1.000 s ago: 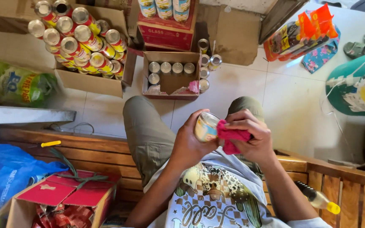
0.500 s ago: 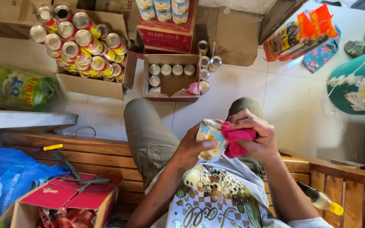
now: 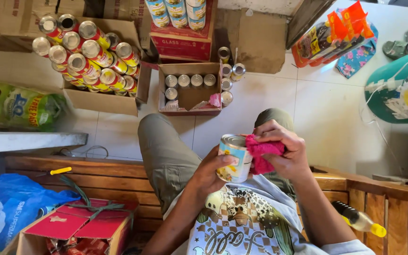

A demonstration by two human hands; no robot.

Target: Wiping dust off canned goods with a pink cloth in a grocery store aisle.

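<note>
Holding, left hand [image 3: 209, 171]: fingers wrapped around a tin can [image 3: 233, 158], above the lap.
Right hand [image 3: 284, 150]: pinching a pink cloth [image 3: 262, 154], pressed on the can's side.
Beyond both hands: small open box of cans [image 3: 191, 89] on the floor.

Glossy metal can [image 3: 234, 158] with paper label in my left hand [image 3: 213, 172], fuzzy pink cloth [image 3: 262, 155] in my right hand [image 3: 284, 151].
</note>
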